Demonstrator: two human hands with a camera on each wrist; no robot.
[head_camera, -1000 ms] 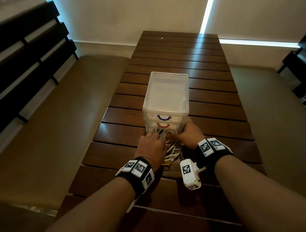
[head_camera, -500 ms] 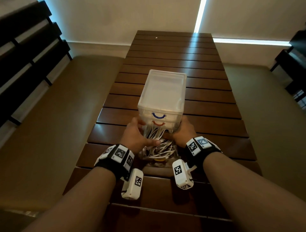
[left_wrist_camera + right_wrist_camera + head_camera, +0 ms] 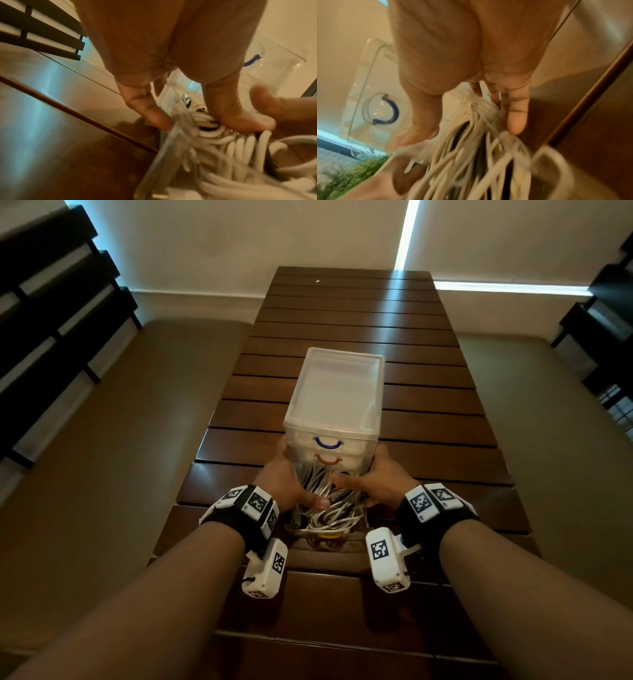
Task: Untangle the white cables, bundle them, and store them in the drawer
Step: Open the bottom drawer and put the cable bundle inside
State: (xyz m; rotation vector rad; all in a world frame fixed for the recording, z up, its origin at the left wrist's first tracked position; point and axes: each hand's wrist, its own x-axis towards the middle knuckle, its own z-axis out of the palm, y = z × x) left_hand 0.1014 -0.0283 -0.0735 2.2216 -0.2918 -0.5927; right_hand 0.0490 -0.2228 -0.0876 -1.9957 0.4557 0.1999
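A clear plastic drawer unit [image 3: 337, 392] stands on the slatted wooden table [image 3: 428, 419]. Its blue handle [image 3: 328, 444] and red handle [image 3: 328, 461] mark two closed drawers. The bottom drawer [image 3: 171, 142] is pulled out toward me and filled with loose white cables [image 3: 329, 518]. My left hand [image 3: 298, 477] sits at the drawer's left wall, its thumb [image 3: 240, 119] pressing down on the cables [image 3: 240, 146]. My right hand [image 3: 370, 477] mirrors it at the right wall. Its fingers [image 3: 517, 115] lie straight outside the wall and its thumb [image 3: 419, 129] reaches over the cables [image 3: 479, 155].
Padded benches [image 3: 120, 440] run along both sides of the table, with dark slatted backrests [image 3: 51, 302] at the left and far right. A yellow handle [image 3: 325, 537] shows at the open drawer's front. Bare table stretches behind the unit to the wall.
My left hand has left the top of the cable pile and moved to the drawer's left side. Both hands have slid forward along the walls, with the thumbs now across the cables.
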